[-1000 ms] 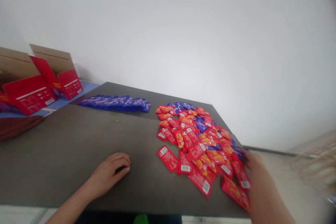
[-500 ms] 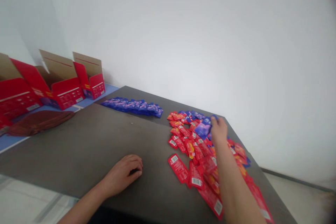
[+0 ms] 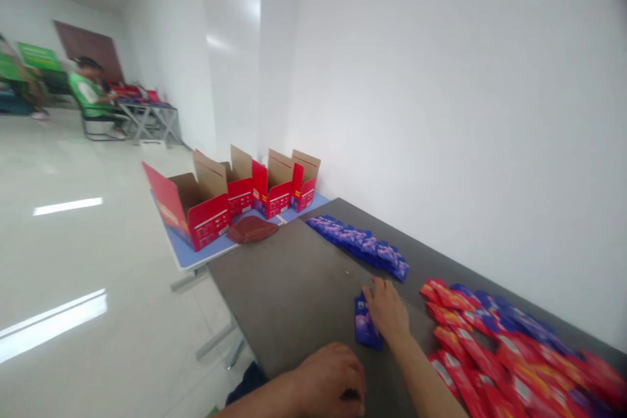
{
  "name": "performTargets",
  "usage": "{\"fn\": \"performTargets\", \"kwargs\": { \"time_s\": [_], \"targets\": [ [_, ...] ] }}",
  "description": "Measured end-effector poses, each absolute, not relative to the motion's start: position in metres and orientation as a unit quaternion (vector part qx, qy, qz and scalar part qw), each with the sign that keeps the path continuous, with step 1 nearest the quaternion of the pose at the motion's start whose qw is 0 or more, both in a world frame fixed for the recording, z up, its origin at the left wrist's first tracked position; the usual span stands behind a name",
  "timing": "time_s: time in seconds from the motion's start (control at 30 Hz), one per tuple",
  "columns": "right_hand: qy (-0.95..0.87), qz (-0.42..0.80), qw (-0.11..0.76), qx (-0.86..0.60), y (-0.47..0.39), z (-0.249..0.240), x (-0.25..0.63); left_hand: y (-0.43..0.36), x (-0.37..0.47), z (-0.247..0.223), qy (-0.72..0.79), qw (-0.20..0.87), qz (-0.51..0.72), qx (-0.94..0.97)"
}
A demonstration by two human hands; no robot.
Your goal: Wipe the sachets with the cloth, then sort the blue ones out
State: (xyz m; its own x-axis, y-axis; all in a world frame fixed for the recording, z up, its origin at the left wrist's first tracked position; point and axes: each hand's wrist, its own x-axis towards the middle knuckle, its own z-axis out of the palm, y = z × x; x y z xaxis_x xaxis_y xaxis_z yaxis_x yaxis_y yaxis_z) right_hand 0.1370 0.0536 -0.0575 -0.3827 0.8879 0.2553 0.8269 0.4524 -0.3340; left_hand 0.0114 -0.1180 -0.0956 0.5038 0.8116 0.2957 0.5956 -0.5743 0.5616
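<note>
A blue-purple packet [image 3: 366, 325] is on the dark table [image 3: 289, 281], with the fingers of my right hand [image 3: 386, 310] on its upper right edge. My left hand [image 3: 333, 379] is near the table's front edge, its fingers curled; whether it holds anything is hidden. Beyond my right hand, an overlapping row of blue packets [image 3: 360, 241] runs along the table. To the right lies a loose pile of red packets [image 3: 490, 353], with more blue packets [image 3: 519, 320] mixed in and behind.
Several open red cartons [image 3: 210, 219] stand on a blue-topped table [image 3: 179, 251] at the left, beside a brown-red flat item [image 3: 252, 229]. A white wall [image 3: 441, 111] borders the back. Far left, a seated person [image 3: 91, 91] in green is at another table.
The view has swung left, bringing the floor and a seated person into sight. My right hand has carried a blue packet from the pile to the table near my left hand.
</note>
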Motion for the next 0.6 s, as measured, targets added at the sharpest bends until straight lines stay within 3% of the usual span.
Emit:
{"fn": "performTargets", "kwargs": {
  "time_s": [0.17, 0.37, 0.47, 0.6],
  "targets": [
    [-0.854, -0.039, 0.189, -0.483, 0.028, -0.086, 0.131, -0.116, 0.014, -0.105, 0.415, 0.204, 0.264, 0.847],
    [-0.834, -0.035, 0.152, -0.53, 0.008, -0.065, 0.132, -0.126, 0.012, -0.085, 0.429, 0.217, 0.289, 0.828],
    [-0.805, -0.012, 0.125, -0.581, -0.001, -0.057, 0.14, -0.121, 0.009, -0.092, 0.405, 0.208, 0.293, 0.841],
    [-0.832, 0.049, 0.146, -0.532, -0.012, -0.06, 0.138, -0.11, 0.006, -0.109, 0.36, 0.178, 0.292, 0.868]
  ]
}}
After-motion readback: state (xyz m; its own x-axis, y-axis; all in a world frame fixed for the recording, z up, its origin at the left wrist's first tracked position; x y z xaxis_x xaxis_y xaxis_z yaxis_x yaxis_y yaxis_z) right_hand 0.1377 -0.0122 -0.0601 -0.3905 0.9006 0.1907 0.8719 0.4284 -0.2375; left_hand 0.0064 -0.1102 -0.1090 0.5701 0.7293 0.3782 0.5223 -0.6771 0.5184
